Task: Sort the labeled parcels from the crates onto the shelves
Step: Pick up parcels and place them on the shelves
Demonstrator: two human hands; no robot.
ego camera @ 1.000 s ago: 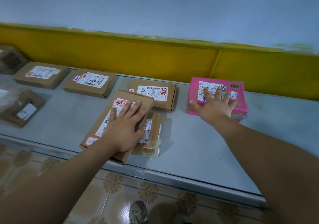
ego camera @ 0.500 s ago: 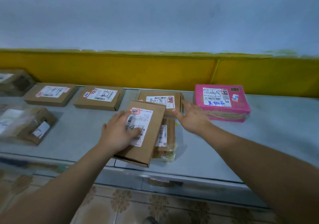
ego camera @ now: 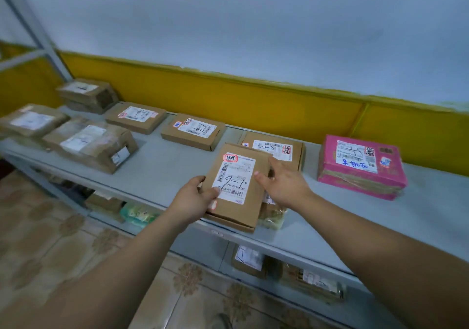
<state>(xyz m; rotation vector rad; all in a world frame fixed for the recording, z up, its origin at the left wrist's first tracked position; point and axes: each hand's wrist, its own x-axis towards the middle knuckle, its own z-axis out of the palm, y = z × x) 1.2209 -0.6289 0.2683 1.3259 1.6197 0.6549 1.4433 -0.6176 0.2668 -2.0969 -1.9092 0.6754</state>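
A flat brown cardboard parcel (ego camera: 250, 203) is lying at the front edge of a grey shelf (ego camera: 162, 169), overlapping a wrapped packet (ego camera: 272, 214). Its white label (ego camera: 234, 176) is showing barcodes, black handwriting and a red-bordered sticker (ego camera: 230, 158). The left hand (ego camera: 194, 199) is gripping its near left corner, thumb on the label; the right hand (ego camera: 284, 184) is hovering open at its right edge.

A pale blue wall (ego camera: 228, 24) runs across the background, a mustard-yellow painted band (ego camera: 228, 100) along its lower part. Below, beige floor tiles (ego camera: 50, 247) carry a brown floral pattern; a blurred grey shoe toe (ego camera: 224, 322) shows at the bottom edge.
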